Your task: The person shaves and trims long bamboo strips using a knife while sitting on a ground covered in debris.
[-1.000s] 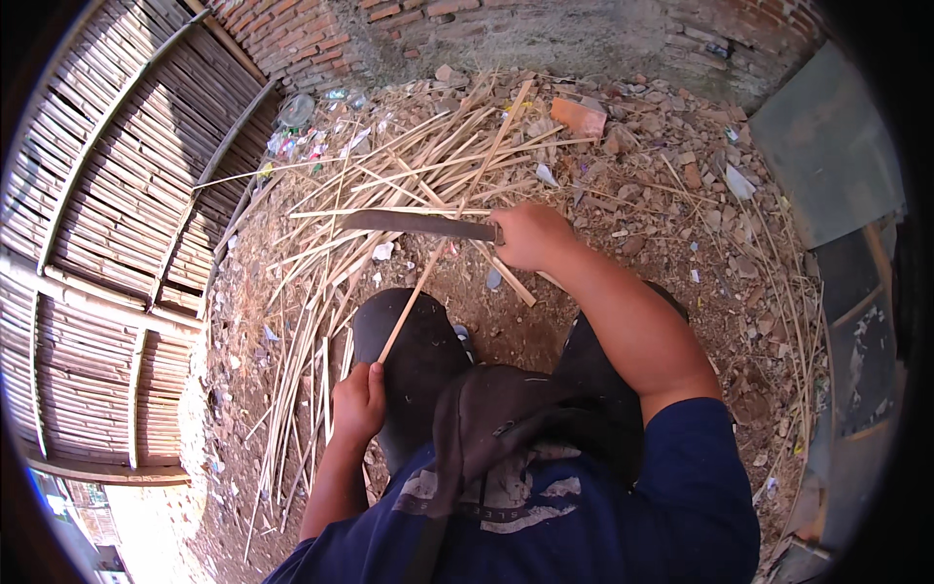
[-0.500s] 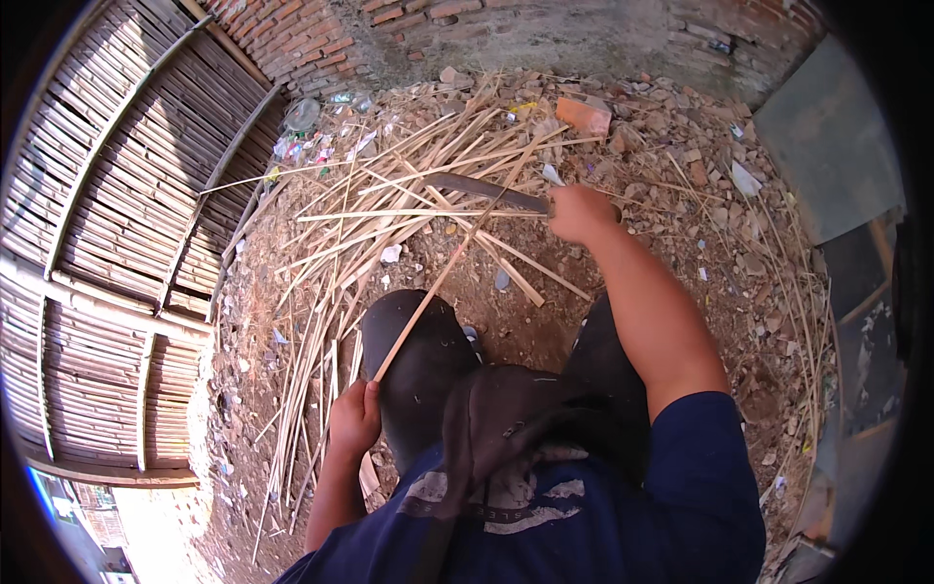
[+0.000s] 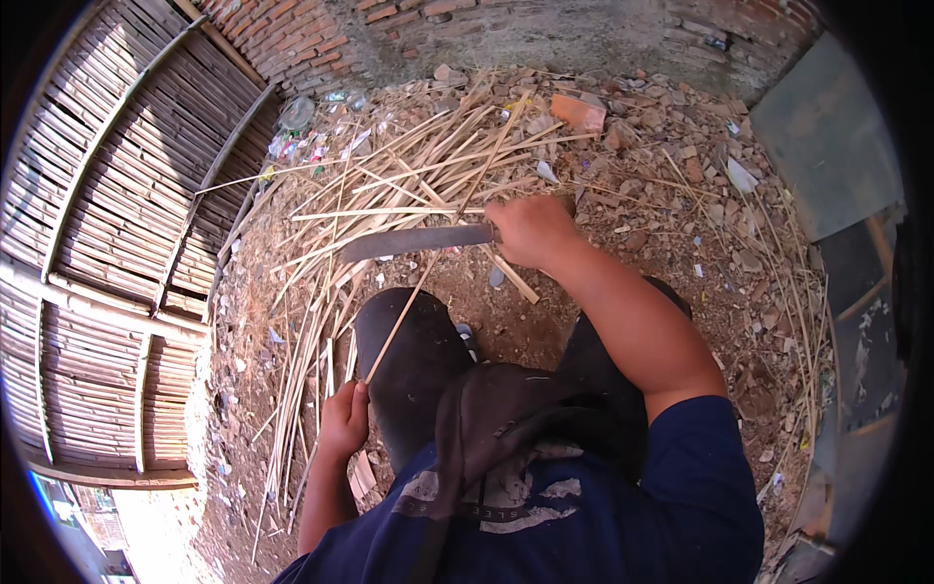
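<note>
My right hand is closed round the handle of a machete. Its broad dark blade points left, lying across a long bamboo strip and hiding a short part of it. Pinched near its lower end by my left hand, that strip slants over my left knee and up to the right, beyond the blade. Below and past the machete, a loose heap of pale split bamboo strips spreads over the ground.
A bamboo-slat wall stands on the left and a brick wall at the far side. Stone rubble, litter and an orange tile piece lie beyond the heap. Grey panels lean at the right.
My right hand has moved left and nearer to me with the machete. The blade has slid down along the bamboo strip, showing its flat side now. My left hand has barely shifted.
</note>
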A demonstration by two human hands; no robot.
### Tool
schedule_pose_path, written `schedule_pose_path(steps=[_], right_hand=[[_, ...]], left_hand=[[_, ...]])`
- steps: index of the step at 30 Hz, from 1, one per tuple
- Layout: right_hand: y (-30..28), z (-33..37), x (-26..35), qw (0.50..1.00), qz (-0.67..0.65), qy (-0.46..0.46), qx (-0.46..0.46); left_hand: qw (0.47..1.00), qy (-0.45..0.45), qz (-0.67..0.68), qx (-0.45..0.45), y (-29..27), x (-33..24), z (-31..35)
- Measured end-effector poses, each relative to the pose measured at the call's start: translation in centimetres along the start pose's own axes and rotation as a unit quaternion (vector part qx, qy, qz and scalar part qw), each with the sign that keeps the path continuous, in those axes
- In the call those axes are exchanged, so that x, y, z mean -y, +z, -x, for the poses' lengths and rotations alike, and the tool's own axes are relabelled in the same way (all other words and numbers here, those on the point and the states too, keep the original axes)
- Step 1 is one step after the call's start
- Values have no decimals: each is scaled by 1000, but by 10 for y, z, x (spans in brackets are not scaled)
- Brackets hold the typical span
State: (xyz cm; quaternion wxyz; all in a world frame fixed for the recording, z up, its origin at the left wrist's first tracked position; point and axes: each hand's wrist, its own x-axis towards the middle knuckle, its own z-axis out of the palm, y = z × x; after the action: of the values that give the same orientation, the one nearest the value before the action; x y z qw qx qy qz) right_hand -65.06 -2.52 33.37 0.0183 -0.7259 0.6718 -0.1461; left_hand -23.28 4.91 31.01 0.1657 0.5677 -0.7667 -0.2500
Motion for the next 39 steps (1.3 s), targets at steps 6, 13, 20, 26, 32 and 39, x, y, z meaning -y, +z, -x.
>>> schedule_pose_path(steps=[6,13,20,26,32,39], right_hand=[[-9,-8,-54,985,-77,157,6],[15,-4,-123,936,-125,329,-4],[17,-9,-121,923,-172,345,-5],[17,-5,-141,892,-251,364,-90],[1,-7,-116,901,-254,308,-170],[-14,4,-40,977,-200,66,-34]], left_hand=[[999,-7,-31,6,-28,22,13],[998,-21,-60,-8,-39,52,38],[998,-20,-28,-47,-42,43,33],[990,-15,-110,-91,-36,46,29],[978,42,-142,-146,-19,33,18],[978,74,-126,-150,6,-20,-13]])
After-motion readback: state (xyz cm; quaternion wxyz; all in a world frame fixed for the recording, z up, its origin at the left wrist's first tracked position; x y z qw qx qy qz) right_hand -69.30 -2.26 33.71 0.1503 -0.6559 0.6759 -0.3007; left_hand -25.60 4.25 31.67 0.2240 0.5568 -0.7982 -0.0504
